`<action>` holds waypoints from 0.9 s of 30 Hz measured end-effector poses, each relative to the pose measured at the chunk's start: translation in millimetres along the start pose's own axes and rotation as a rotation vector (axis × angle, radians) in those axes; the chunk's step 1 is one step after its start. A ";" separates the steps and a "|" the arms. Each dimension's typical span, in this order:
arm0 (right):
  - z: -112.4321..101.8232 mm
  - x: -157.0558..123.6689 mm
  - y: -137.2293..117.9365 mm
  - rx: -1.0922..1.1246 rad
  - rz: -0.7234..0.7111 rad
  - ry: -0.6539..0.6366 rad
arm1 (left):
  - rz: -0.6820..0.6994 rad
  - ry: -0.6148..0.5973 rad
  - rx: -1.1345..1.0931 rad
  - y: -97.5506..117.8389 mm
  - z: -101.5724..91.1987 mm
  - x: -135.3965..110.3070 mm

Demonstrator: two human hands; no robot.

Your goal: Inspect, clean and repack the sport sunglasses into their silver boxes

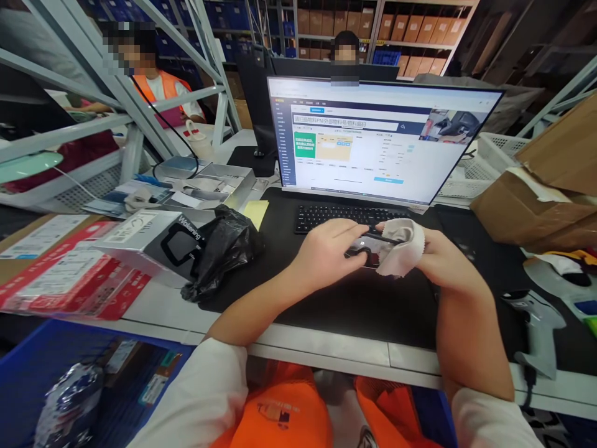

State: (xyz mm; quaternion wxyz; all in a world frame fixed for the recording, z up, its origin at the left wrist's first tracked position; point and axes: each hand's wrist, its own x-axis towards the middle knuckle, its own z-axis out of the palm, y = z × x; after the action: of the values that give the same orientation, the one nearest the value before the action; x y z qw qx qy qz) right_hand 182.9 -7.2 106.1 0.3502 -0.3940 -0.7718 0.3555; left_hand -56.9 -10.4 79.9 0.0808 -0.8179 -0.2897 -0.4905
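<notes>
Above the black desk mat [298, 298], in front of the keyboard [321, 218], both hands meet around a small black and silver item [366, 250]. What kind of item it is I cannot make out, as fingers and cloth cover much of it. My left hand [324, 252] is closed on its left end, thumb below and fingers on top. A light grey cleaning cloth [403, 249] with a zigzag edge is gripped in my right hand [436, 252] and lies against the item's right side.
A monitor [364, 143] stands behind the keyboard. To the left are a black plastic bag [228, 246], a silver box [153, 239] and a red parcel [79, 274]. A barcode scanner [536, 330] and cardboard box [536, 205] are at right. A blue bin [28, 386] sits below.
</notes>
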 end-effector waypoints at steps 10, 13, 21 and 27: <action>-15.9 1.0 10.9 -0.006 -0.027 -0.004 | -0.111 0.034 -0.100 -5.5 -5.5 4.0; -20.4 3.3 16.0 0.011 -0.012 -0.027 | -0.167 -0.009 -0.105 -4.2 -7.4 4.0; 5.0 3.4 -3.5 -0.074 -0.003 -0.033 | 0.043 -0.033 0.024 9.7 15.6 -2.9; -20.8 0.6 17.6 -0.046 -0.004 0.028 | -0.154 0.069 -0.055 -1.5 2.7 2.0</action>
State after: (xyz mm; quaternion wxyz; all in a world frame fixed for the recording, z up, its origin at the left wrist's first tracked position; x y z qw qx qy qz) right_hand 206.0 6.6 102.2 0.3526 -0.4052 -0.7756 0.3315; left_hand -55.1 -7.3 79.9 0.0300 -0.7777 -0.3353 -0.5309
